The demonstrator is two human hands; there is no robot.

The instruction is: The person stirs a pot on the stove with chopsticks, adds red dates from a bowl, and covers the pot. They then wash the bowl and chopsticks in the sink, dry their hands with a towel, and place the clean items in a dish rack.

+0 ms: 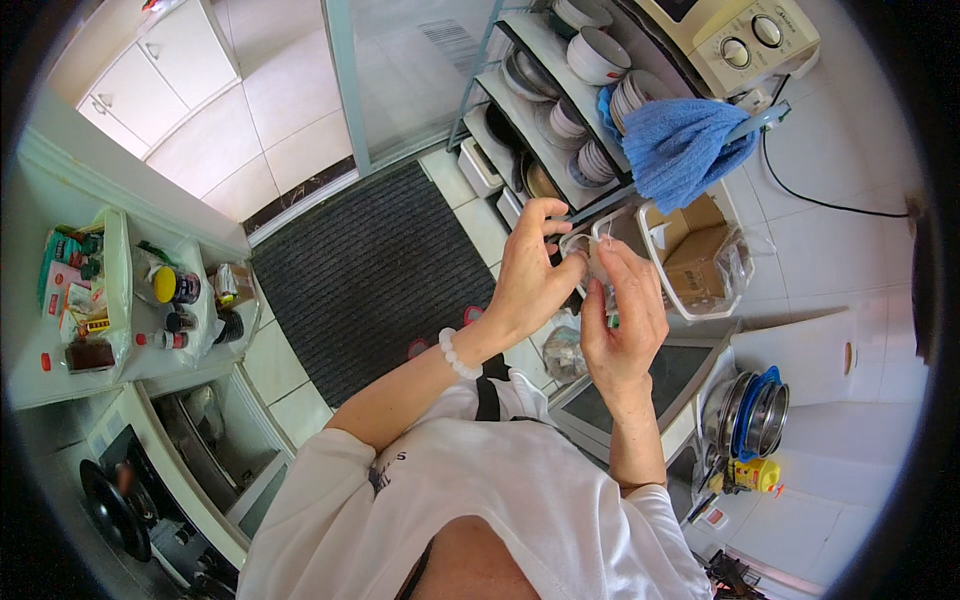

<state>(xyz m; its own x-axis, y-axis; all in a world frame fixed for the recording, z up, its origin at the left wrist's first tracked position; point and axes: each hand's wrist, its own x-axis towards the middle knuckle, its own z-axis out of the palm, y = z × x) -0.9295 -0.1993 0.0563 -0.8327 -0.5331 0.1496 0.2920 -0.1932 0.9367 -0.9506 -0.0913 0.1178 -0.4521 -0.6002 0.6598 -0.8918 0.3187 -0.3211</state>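
Note:
A thin strip of clear plastic (598, 262), too small to name more exactly, is pinched between the thumb and fingers of my right hand (630, 315). A pale loop of it curves toward my left hand (525, 262), which wears a white bead bracelet (457, 354). My left thumb tip reaches the plastic, while the other left fingers are spread and bent above it. Whether the left hand grips the plastic is hidden. Just beyond both hands stands a white bin (651, 217) holding brown cardboard (697, 259) and crumpled clear film.
Ahead is a rack (551, 71) of bowls and plates, with a blue towel (686, 146) hanging at its side. A microwave (739, 45) sits above. A dark ribbed mat (367, 285) covers the floor, and corner shelves (120, 300) carry jars. Steel pots (742, 416) are at right.

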